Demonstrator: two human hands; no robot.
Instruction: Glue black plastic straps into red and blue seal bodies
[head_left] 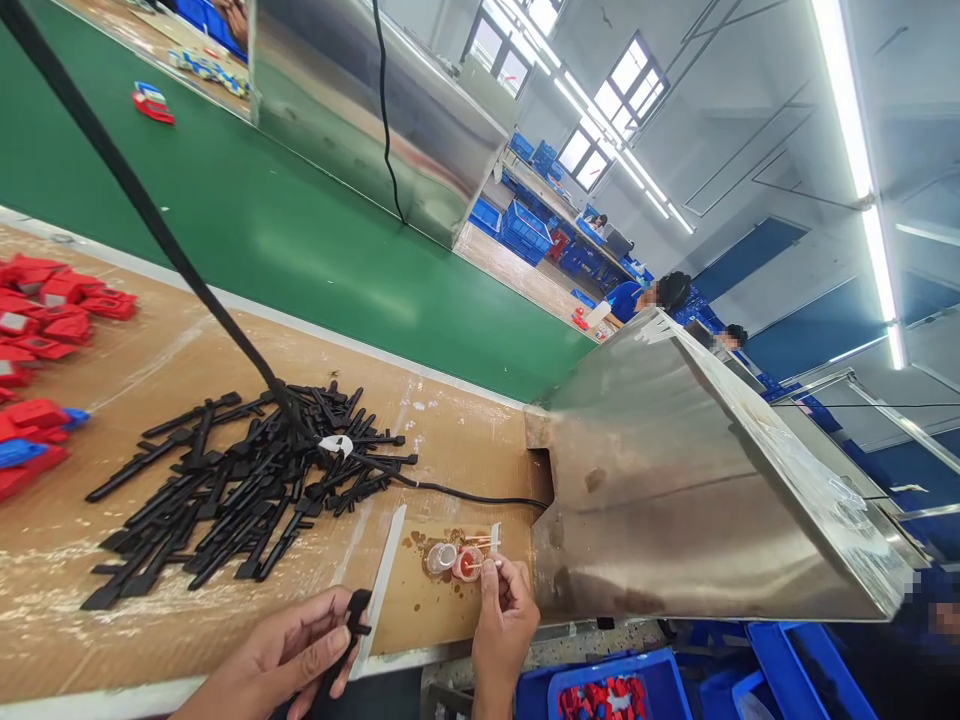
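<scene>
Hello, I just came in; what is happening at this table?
A person works at the table. The left hand holds a black plastic part. The right hand pinches a thin stick over a small cup of red liquid. A pile of similar black parts lies beyond the left hand.

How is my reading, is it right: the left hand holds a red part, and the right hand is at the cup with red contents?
Not quite: the head view shows the left hand holding a black part, not red. The right hand is at that cup.
</scene>
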